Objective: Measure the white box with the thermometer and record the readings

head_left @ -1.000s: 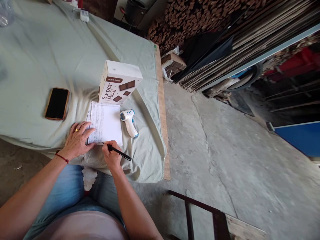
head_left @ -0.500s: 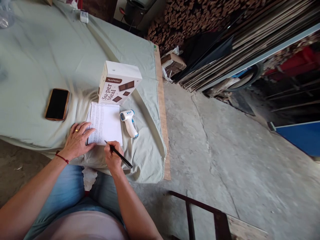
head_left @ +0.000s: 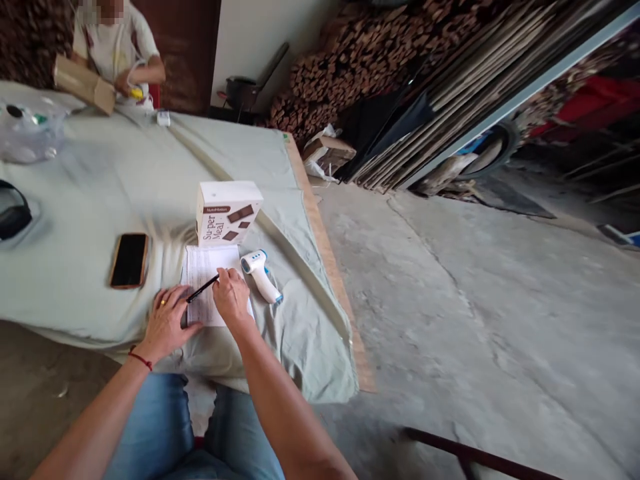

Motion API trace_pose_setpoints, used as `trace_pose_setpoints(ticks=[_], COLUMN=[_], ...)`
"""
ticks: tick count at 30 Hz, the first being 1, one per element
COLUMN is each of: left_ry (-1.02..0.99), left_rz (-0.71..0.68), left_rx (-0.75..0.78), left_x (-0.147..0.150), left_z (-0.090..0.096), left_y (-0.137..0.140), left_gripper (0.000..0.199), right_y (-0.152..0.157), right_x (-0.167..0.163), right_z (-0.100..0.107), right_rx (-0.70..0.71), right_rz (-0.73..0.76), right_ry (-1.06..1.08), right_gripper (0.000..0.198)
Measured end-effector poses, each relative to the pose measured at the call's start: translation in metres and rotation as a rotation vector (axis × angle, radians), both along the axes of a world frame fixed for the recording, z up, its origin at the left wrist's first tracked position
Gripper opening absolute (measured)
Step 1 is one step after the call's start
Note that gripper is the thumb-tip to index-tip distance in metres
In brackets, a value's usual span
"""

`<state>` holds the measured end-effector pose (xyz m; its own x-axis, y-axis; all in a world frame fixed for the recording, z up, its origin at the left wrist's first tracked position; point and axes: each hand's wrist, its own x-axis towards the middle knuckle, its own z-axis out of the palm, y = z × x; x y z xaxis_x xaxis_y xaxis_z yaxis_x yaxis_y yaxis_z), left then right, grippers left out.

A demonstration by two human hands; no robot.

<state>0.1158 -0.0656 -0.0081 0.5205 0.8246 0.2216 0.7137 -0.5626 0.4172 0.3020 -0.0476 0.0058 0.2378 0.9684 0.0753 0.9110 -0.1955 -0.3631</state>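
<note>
A sheet or pad of white paper (head_left: 205, 261) with rows of small writing lies on the cloth near the table's front edge. My left hand (head_left: 169, 321) rests on its left side, fingers stretched out and apart. Over the paper, my right hand (head_left: 231, 297) is closed around one end of a black pen (head_left: 203, 289). The pen's other end points down-left, close to my left fingers. Right of the paper lies a white and blue infrared thermometer (head_left: 263, 279). A white box (head_left: 227, 213) labelled "Su-per Meal" stands at the paper's far edge.
A phone (head_left: 129, 261) lies left of the paper on the cloth-covered table (head_left: 115, 173). Headphones (head_left: 15, 212) and a clear plastic bag (head_left: 30, 137) are farther left. Another person (head_left: 117, 50) is at the far side beside a cardboard box (head_left: 83, 83). A dark metal frame (head_left: 460, 447) is low on the right.
My right hand has moved up over the paper, and the pen has swung to point down-left. My view has tilted up, bringing the other person and the headphones into sight.
</note>
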Motion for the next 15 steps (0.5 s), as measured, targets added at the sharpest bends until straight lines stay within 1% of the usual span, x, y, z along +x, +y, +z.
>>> trace_pose_setpoints(ticks=[2, 3, 5, 6, 7, 8, 9, 11, 13, 14, 15], left_ry=[-0.016, -0.022, -0.041, -0.061, -0.094, -0.142, -0.214, -0.357, -0.461, -0.487, -0.494], left_rz=[-0.018, -0.050, -0.091, -0.087, -0.060, -0.013, 0.043, 0.155, 0.203, 0.214, 0.219], left_rx=[-0.076, -0.140, -0.275, -0.321, -0.342, -0.331, -0.297, -0.246, -0.209, -0.188, -0.161], left_x=[-0.009, -0.015, -0.025, -0.028, -0.029, -0.027, -0.021, -0.003, 0.020, 0.032, 0.042], left_z=[0.010, 0.017, 0.032, 0.039, 0.044, 0.047, 0.047, 0.041, 0.030, 0.024, 0.019], left_y=[0.008, 0.015, 0.034, 0.046, 0.059, 0.074, 0.090, 0.122, 0.153, 0.166, 0.178], left_gripper=[0.040, 0.038, 0.033, 0.032, 0.033, 0.034, 0.035, 0.045, 0.060, 0.067, 0.073], right_y=[0.006, 0.007, 0.006, 0.005, 0.004, 0.003, 0.003, 0.003, 0.005, 0.007, 0.009], right_x=[-0.003, -0.002, 0.009, 0.017, 0.027, 0.037, 0.048, 0.067, 0.082, 0.086, 0.089], right_z=[0.002, 0.002, 0.000, -0.002, -0.004, -0.007, -0.009, -0.014, -0.018, -0.019, -0.019], right_rx=[-0.019, 0.008, 0.139, 0.218, 0.276, 0.299, 0.287, 0.205, 0.142, 0.150, 0.191], right_rz=[-0.015, -0.013, -0.025, -0.062, -0.125, -0.201, -0.267, -0.349, -0.354, -0.340, -0.319], right_ry=[0.008, 0.017, 0.032, 0.033, 0.032, 0.031, 0.037, 0.074, 0.154, 0.215, 0.295], right_gripper=[0.036, 0.037, 0.041, 0.041, 0.041, 0.043, 0.046, 0.046, 0.038, 0.035, 0.034])
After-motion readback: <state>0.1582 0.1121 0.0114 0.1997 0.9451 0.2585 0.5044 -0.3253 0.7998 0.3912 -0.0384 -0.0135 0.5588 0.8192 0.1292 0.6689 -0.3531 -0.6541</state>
